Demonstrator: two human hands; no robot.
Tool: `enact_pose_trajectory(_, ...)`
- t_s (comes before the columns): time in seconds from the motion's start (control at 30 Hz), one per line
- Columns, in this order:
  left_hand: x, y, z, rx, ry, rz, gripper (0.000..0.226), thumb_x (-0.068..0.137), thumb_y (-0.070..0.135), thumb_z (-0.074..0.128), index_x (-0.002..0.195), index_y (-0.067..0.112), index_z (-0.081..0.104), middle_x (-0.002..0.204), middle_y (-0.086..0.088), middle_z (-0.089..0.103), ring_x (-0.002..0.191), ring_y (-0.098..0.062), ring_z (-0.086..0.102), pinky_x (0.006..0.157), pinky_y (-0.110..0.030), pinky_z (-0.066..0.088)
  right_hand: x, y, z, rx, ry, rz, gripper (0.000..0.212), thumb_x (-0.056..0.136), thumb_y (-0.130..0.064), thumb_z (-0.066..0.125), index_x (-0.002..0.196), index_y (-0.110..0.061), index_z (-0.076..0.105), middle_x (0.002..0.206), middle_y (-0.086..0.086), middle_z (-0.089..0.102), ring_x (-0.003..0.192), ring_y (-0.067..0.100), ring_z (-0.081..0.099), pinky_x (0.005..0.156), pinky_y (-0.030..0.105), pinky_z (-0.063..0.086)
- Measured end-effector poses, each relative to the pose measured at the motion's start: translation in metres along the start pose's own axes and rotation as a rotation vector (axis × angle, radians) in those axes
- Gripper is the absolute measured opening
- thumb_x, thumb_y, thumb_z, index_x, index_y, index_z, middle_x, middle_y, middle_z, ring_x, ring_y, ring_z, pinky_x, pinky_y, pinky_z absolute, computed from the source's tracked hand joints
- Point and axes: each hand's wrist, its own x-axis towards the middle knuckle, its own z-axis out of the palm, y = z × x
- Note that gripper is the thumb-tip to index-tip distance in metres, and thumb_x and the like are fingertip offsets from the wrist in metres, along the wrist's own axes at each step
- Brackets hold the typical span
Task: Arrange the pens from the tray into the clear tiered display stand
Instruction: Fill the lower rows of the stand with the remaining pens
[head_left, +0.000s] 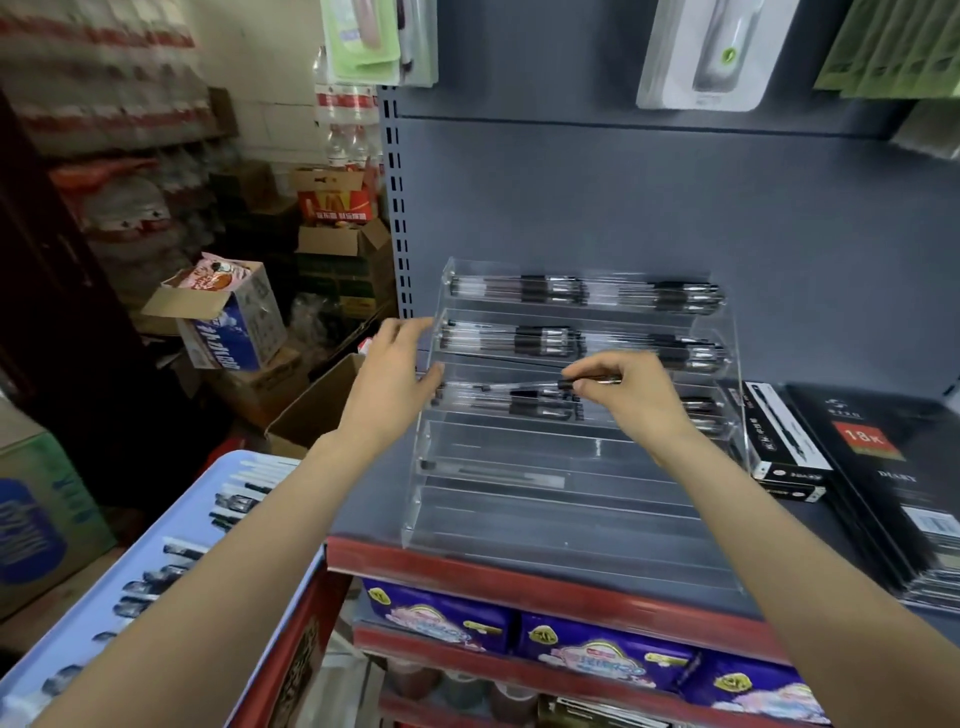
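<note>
At my far left the pale blue tray (218, 470) holds the loose pens (156, 574) that are left, lying in a rough row beside my left forearm. My left hand (392, 371) is at the left wall of the clear tiered display stand (571, 499), fingers fairly straight and a little apart, the tips against the upper edge of that wall and the thumb touching its side by the third tier; it holds nothing. Black-gripped pens fill the top three tiers of the stand, while the lower steps show only clear plastic. My right hand (621, 387) hovers over the third tier with thumb and curled fingers pinched together on one pen (524, 386), which lies level, its tip toward my left hand. Just right of the stand lie black pen boxes (779, 441) and dark diaries (893, 467).
</note>
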Motion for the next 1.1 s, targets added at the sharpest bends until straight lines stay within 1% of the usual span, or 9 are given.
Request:
enact_pose_trajectory(0.17, -0.003, -0.006, -0.008, -0.225, -0.176, -0.185, 0.046, 0.09, 0.015, 0.06, 0.134, 0.009, 0.048, 0.125, -0.01, 0.06, 0.11, -0.02, 0.06, 0.089, -0.02, 0.039, 0.01, -0.011, 0.018, -0.292, -0.057, -0.122, 0.02, 0.086, 0.0, 0.062, 0.098, -0.011, 0.074, 0.1, 0.002, 0.071, 0.087, 0.007, 0.06, 0.081, 0.008, 0.039)
enact_pose_trajectory(0.33, -0.006, -0.007, -0.008, -0.316, -0.149, -0.206, 0.044, 0.088, 0.013, 0.063, 0.131, 0.011, 0.052, 0.123, -0.011, 0.062, 0.112, -0.019, 0.059, 0.092, -0.02, 0.039, 0.014, -0.017, 0.033, -0.427, -0.095, -0.163, 0.022, 0.087, -0.001, 0.061, 0.1, -0.012, 0.074, 0.104, 0.005, 0.07, 0.097, 0.016, 0.062, 0.081, 0.012, 0.036)
enact_pose_trajectory(0.43, -0.006, -0.008, -0.008, -0.323, -0.131, -0.207, 0.043, 0.087, 0.013, 0.064, 0.129, 0.011, 0.054, 0.122, -0.01, 0.062, 0.11, -0.019, 0.06, 0.092, -0.021, 0.041, 0.017, -0.02, 0.036, -0.445, -0.14, -0.168, 0.021, 0.088, -0.001, 0.059, 0.099, -0.011, 0.074, 0.105, 0.006, 0.07, 0.086, 0.01, 0.055, 0.073, 0.004, 0.029)
enact_pose_trajectory(0.53, -0.007, -0.008, -0.008, -0.32, -0.126, -0.212, 0.042, 0.086, 0.014, 0.065, 0.128, 0.01, 0.055, 0.122, -0.01, 0.063, 0.109, -0.02, 0.061, 0.098, -0.027, 0.043, 0.02, -0.022, 0.039, -0.479, -0.188, -0.168, 0.025, 0.091, -0.002, 0.053, 0.099, -0.014, 0.074, 0.11, 0.006, 0.067, 0.077, 0.006, 0.048, 0.068, 0.006, 0.03)
enact_pose_trajectory(0.6, -0.008, -0.01, -0.009, -0.322, -0.132, -0.211, 0.042, 0.086, 0.015, 0.065, 0.127, 0.01, 0.056, 0.12, -0.009, 0.064, 0.109, -0.019, 0.061, 0.1, -0.03, 0.044, 0.019, -0.022, 0.04, -0.477, -0.199, -0.152, 0.028, 0.092, -0.003, 0.05, 0.101, -0.015, 0.073, 0.112, 0.004, 0.066, 0.076, 0.007, 0.052, 0.065, 0.007, 0.034)
enact_pose_trajectory(0.73, -0.012, -0.017, -0.016, -0.331, -0.111, -0.204, 0.033, 0.087, 0.019, 0.064, 0.12, 0.017, 0.061, 0.109, 0.002, 0.067, 0.103, -0.011, 0.062, 0.099, -0.033, 0.048, 0.01, -0.029, 0.048, -0.406, -0.131, -0.185, 0.026, 0.091, -0.005, 0.052, 0.107, -0.015, 0.07, 0.11, 0.002, 0.063, 0.094, 0.012, 0.058, 0.089, 0.019, 0.042)
enact_pose_trajectory(0.87, -0.021, -0.03, -0.033, -0.314, -0.079, -0.187, 0.026, 0.089, 0.02, 0.062, 0.115, 0.02, 0.063, 0.103, 0.007, 0.067, 0.096, -0.006, 0.062, 0.094, -0.027, 0.049, 0.001, -0.051, 0.072, -0.28, -0.079, -0.238, 0.026, 0.089, -0.004, 0.054, 0.108, -0.016, 0.068, 0.098, -0.005, 0.058, 0.082, 0.002, 0.052, 0.075, 0.001, 0.036)
enact_pose_trajectory(1.03, -0.044, -0.081, -0.064, -0.166, -0.106, -0.188, 0.02, 0.091, 0.02, 0.059, 0.11, 0.019, 0.065, 0.093, 0.005, 0.067, 0.085, -0.01, 0.063, 0.08, -0.02, 0.047, -0.009, -0.091, 0.137, -0.196, -0.131, -0.288, 0.026, 0.089, -0.004, 0.053, 0.106, -0.016, 0.068, 0.101, -0.003, 0.062, 0.086, 0.004, 0.053, 0.078, 0.007, 0.038)
enact_pose_trajectory(1.1, -0.057, -0.117, -0.078, -0.105, -0.118, -0.216, 0.02, 0.091, 0.021, 0.057, 0.11, 0.019, 0.065, 0.091, 0.005, 0.065, 0.082, -0.01, 0.061, 0.075, -0.017, 0.043, -0.013, -0.105, 0.176, -0.179, -0.176, -0.298, 0.025, 0.09, -0.006, 0.052, 0.107, -0.017, 0.067, 0.101, -0.005, 0.06, 0.086, 0.002, 0.051, 0.074, 0.003, 0.038)
